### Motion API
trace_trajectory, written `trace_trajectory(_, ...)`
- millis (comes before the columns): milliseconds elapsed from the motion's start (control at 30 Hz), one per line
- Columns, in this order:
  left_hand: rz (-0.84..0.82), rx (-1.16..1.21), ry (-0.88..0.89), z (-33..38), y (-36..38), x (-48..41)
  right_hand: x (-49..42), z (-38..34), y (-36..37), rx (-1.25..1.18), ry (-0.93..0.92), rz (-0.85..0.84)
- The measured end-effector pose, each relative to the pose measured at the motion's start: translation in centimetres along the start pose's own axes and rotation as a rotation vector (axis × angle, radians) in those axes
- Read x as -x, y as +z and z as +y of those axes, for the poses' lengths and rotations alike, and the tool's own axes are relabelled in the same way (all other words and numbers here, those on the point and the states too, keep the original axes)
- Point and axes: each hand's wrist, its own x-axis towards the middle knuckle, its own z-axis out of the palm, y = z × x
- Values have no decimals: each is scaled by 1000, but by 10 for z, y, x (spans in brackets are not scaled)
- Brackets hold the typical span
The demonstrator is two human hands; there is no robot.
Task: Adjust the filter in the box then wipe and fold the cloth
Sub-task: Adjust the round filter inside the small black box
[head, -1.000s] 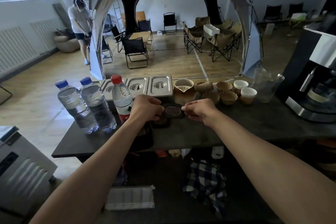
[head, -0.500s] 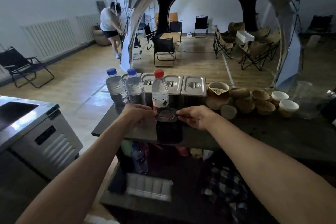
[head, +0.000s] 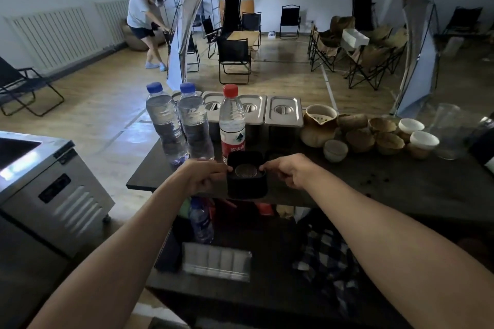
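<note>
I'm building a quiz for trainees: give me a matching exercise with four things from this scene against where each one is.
Things:
1 round metal mesh filter
2 black square box
3 red-capped clear plastic bottle
4 blue-and-white checked cloth

Places:
A below the tabletop
B inside the box
C gripped between left hand and right hand
D upright just behind the box

Pairs: 1-B, 2-C, 3-D, 4-A

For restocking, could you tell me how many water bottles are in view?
4: on the table, left blue-capped bottle, right blue-capped bottle, red-capped bottle; shelf bottle underneath. More may be hidden.
</note>
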Motion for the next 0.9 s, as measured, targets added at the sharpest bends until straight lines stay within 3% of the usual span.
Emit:
trace_trajectory(233,133,-61,100,8,-6,8,-5,-1,0,48,-37,30)
trace_trajectory(333,186,-87,280,25,-8,26,-5,-9,-18,47,-64,-4)
trace_trajectory(433,119,-194,504,52,11,48,-14,-15,-45,0,-111,80)
trace_trajectory(567,12,-423,663,89,68,47,-24,-15,-65,38,-100,127)
trace_trajectory(667,20,-765,651,104,106,21,-28,-14,-66,29,-41,73)
trace_trajectory(767,33,-1097,533,101,127,-8,-34,-13,-66,1,-35,36)
trace_trajectory(900,65,-1311,399,93,139,-26,-49,-9,-66,-36,-40,38)
